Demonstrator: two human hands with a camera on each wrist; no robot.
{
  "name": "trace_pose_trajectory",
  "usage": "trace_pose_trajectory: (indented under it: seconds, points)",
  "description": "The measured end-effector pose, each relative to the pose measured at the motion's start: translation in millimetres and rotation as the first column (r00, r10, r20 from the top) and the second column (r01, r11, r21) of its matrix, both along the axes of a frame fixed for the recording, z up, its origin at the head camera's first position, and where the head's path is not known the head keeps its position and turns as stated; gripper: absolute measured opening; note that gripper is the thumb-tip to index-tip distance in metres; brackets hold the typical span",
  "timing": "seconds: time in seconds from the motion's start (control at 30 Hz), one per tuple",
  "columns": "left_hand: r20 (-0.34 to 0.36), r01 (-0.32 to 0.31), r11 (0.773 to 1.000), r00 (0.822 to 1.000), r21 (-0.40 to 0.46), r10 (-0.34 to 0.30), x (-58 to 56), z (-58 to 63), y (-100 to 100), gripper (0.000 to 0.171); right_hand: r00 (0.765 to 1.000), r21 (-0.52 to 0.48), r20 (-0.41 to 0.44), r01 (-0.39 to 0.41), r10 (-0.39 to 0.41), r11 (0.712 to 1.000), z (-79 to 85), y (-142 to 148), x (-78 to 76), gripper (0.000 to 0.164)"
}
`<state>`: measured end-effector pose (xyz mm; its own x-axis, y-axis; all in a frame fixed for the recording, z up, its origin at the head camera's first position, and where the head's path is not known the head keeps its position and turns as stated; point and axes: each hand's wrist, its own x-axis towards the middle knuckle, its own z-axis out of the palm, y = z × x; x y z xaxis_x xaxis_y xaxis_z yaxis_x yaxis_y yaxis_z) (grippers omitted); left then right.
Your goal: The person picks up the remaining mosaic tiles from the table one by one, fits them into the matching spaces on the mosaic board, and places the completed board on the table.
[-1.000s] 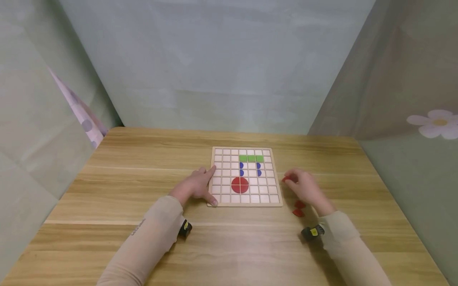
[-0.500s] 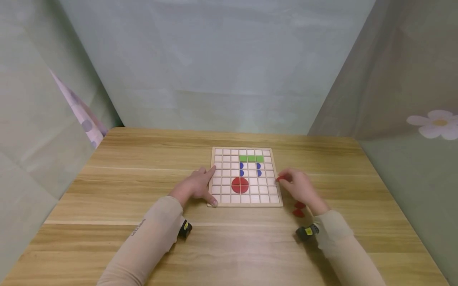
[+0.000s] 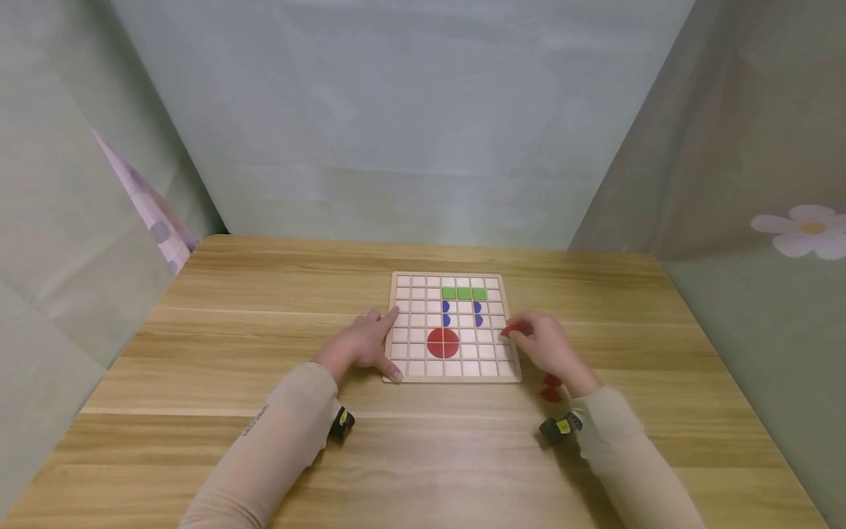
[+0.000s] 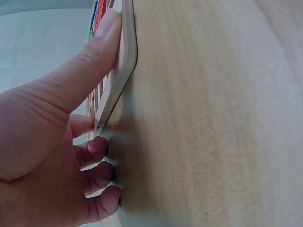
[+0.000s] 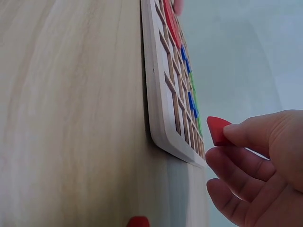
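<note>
A square wooden grid board point(image 3: 487, 367) lies on the table. My left hand point(image 3: 362, 342) rests at its left edge with thumb and index finger spread; in the left wrist view the thumb point(image 4: 87, 66) presses on the rim by the near corner. Between thumb and fingers, my right hand point(image 3: 550, 344) pinches a red quarter-circle piece point(image 5: 218, 130) over the board's right edge. On the grid are a red circle of quarter pieces point(image 3: 436, 350), a row of green squares point(image 3: 465, 294) and two columns of blue half-circles point(image 3: 479, 320).
Two loose red pieces point(image 3: 551, 394) lie on the wooden table point(image 3: 423, 455), right of the board and partly under the right wrist. Pale cloth point(image 3: 410, 132) hangs behind the table and along both sides.
My right hand has moved left with the red quarter-circle piece, from beside the board to over its right edge. The left hand and the board stay where they were.
</note>
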<state>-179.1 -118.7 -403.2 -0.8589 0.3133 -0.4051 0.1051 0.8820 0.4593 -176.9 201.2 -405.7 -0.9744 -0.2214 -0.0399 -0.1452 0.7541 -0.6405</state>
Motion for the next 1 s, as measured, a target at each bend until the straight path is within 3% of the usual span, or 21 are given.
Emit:
trace_pose_trajectory:
  seconds: [0.67,1.0]
  points:
    - [-0.003,0.009,1.0,1.0,-0.005,-0.009,0.4,1.1,0,0.131,0.998,0.015,0.057,0.027,-0.027,1.0,-0.3,-11,-4.1,0.021]
    - [0.0,0.008,1.0,1.0,0.002,-0.008,0.6,2.5,0,0.13,0.999,0.023,0.042,-0.008,0.007,1.0,-1.4,-15,-6.0,0.022]
